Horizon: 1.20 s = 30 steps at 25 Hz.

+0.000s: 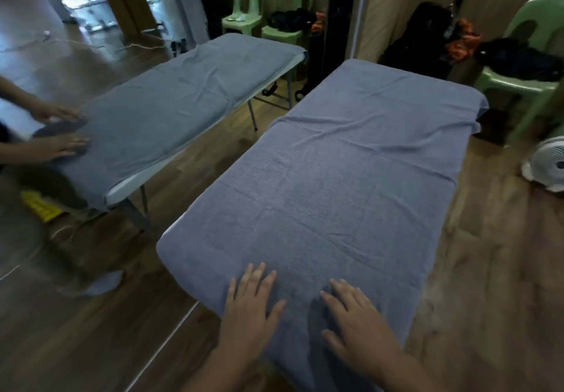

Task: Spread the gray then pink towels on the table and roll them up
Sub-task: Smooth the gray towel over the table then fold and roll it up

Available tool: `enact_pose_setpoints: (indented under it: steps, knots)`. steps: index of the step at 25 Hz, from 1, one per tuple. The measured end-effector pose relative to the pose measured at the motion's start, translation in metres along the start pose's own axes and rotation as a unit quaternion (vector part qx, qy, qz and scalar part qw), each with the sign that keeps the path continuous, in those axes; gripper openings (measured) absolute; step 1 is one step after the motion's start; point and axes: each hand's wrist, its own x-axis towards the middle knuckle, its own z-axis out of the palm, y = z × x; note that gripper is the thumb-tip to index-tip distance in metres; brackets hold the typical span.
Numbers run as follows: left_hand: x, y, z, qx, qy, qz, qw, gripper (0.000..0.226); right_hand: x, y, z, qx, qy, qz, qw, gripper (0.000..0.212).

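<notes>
Two hands, the left hand (250, 303) and right hand (355, 315), lie open and flat, gripping nothing, on the near end of the gray towel (335, 184) spread over the worktop (480, 110). To roll it well, tuck the near hem tightly and keep both sides level. It looks thick, faintly creased, draping over every edge

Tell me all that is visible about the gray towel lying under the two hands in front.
The gray towel looks like blue-gray terry cloth. It lies spread flat along the near table, covering its top and hanging over the edges. Soft creases cross it, with one clear fold line near the far end. The left hand and the right hand rest palm down, fingers spread, on its near end. It is not rolled yet.
</notes>
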Motion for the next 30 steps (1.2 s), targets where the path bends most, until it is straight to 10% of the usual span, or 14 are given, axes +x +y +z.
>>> enact_pose_setpoints:
  steps: [10,16,22,30]
  knots:
    - [0.003,-0.148,-0.046,0.093,-0.147,0.294,0.94,0.091,-0.04,-0.11,0.053,-0.019,-0.047,0.098,0.994,0.105]
    - [0.034,-0.179,-0.06,0.154,-0.141,0.256,0.944,0.104,-0.088,-0.085,0.05,-0.059,-0.055,0.187,0.979,0.119]
    - [0.06,-0.229,-0.087,0.166,-0.114,0.2,0.959,0.094,-0.12,-0.079,0.056,-0.008,-0.005,0.21,0.978,0.093]
    - [0.077,-0.257,-0.093,0.081,-0.095,0.262,0.957,0.024,-0.123,-0.088,0.05,0.075,0.116,0.233,0.963,0.028]
